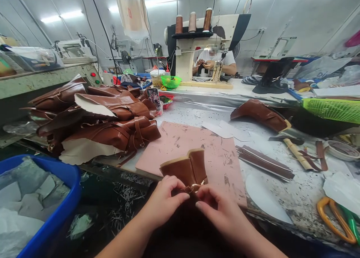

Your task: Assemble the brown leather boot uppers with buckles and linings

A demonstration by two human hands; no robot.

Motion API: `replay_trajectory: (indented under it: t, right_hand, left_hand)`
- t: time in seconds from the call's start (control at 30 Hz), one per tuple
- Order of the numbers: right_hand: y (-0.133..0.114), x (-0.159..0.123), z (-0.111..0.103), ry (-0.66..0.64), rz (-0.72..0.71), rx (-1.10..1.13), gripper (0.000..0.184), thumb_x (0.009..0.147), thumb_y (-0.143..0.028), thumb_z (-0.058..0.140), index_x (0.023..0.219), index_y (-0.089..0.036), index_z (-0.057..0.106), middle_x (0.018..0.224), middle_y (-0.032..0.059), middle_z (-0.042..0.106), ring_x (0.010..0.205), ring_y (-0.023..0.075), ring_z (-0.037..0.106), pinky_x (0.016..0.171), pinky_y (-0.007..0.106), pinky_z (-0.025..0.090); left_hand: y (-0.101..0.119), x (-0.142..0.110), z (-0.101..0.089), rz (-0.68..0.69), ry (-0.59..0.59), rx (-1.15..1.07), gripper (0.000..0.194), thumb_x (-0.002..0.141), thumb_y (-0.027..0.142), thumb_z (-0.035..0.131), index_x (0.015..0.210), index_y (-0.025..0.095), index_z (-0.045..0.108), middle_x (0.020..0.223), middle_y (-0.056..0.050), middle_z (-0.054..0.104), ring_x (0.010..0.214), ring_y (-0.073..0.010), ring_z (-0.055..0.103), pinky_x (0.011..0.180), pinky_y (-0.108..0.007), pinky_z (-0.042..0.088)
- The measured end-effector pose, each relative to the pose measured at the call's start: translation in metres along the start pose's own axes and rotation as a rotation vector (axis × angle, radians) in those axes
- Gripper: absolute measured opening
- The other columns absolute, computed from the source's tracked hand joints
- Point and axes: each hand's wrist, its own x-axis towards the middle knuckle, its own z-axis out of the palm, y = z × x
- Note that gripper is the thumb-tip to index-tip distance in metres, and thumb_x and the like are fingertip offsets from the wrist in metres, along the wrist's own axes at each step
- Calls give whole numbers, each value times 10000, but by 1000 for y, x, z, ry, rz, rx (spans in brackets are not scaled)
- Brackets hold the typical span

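Close in front of me, a brown leather boot upper [184, 170] rests partly on the pink board [219, 153], its pale-edged end pointing away. A thin brown strap with a gold-coloured buckle [194, 187] crosses it. My left hand [171, 198] pinches the strap between thumb and fingers, just left of the buckle. With bent fingers my right hand [216, 205] grips the buckle from the right side. The lower part of the upper drops into dark shadow below my hands.
Brown boot uppers [120, 115] are piled at left, above a blue bin [56, 175] of scraps. Dark strips [264, 162], another upper [258, 115] and orange-handled scissors [336, 218] lie at right. Behind a sewing machine [205, 48] a person sits working.
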Motion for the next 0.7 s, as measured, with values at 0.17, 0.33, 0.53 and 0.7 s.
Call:
replay_trajectory:
  t: [0.17,0.33,0.53,0.7]
  right_hand:
    - [-1,-1,-3,-111,71,131,136,683,-293,554,786,-211,589,625,-33,456,608,142,413,585,265,334]
    - [-1,-1,-1,-107,119,253,195,724,-336,537,845,-189,578,599,-41,439,582,134,412,572,261,339]
    - [6,-7,13,-24,-139,-117,73,784,-195,486,800,-202,557,706,18,571,630,164,507,603,282,384]
    - [5,-4,14,19,-323,-279,142,758,-199,556,630,-211,496,671,20,576,602,158,504,564,267,387]
  left_hand:
    - [0,1,-3,-11,-55,68,39,717,229,568,709,194,583,806,-10,541,846,-193,485,803,-332,382]
    - [1,3,0,8,-49,141,119,743,302,571,724,193,613,770,-15,528,856,-211,463,823,-358,352]
    - [4,5,8,-29,-12,-82,127,702,284,543,636,177,532,727,-10,491,784,-190,466,770,-325,368]
    - [3,8,5,-13,-18,-233,160,683,317,548,623,169,528,702,-4,480,742,-178,464,741,-310,367]
